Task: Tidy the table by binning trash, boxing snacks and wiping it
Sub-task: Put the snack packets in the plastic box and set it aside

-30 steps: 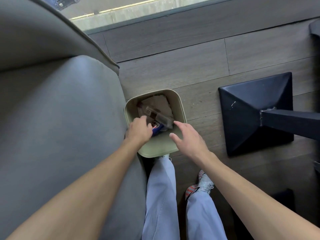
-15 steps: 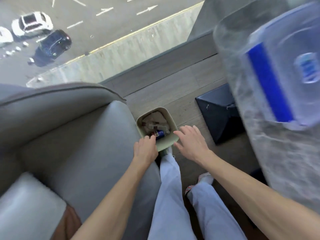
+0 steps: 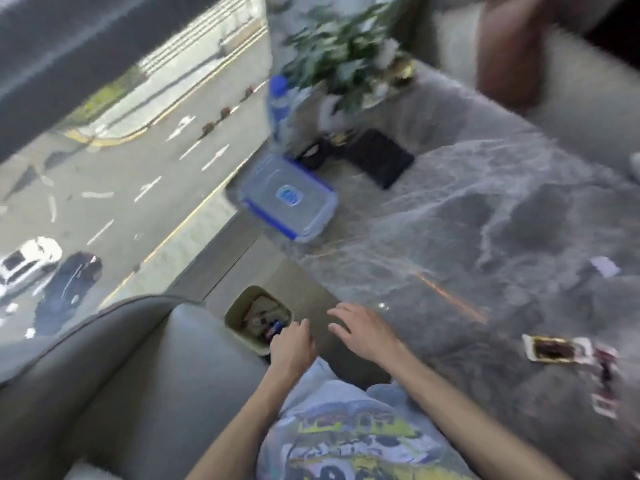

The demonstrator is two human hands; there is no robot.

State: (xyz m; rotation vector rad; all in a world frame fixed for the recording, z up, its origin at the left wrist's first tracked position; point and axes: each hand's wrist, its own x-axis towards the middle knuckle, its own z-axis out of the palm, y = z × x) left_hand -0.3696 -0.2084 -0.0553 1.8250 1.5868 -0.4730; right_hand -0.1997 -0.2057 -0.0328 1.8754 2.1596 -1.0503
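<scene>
Frame heavily motion-blurred. A grey marble-patterned table [image 3: 485, 209] is seen filling the right half; a grey upholstered seat [image 3: 145, 382] is seen at lower left, beside a window onto a street.

At the table's far corner a leafy plant [image 3: 339, 46] is noted, with a blue-capped bottle [image 3: 278, 105] just beside it and a flat black item [image 3: 381, 161] near its base. No writing can be made out on the bottle.

A clear plastic box [image 3: 289, 199] with blue clips is set near the table's left edge, lid on. A small blue label is seen at the lid's centre; its text is too blurred to be read.

A beige bin [image 3: 242, 336] is placed on the floor between seat and table, with wrappers visible inside, one of them blue; no brand is legible.

Snack packets [image 3: 554, 348] are left lying on the table's near right part, red and white packets just beside a dark brown one. Printing is illegible. A small white scrap [image 3: 604, 266] lies further back.

The left hand [image 3: 292, 348] is held loosely curled at the bin's near rim; whether anything is gripped cannot be told. The right hand [image 3: 363, 329] is held open, fingers spread, palm down, empty, at the table's near edge.
</scene>
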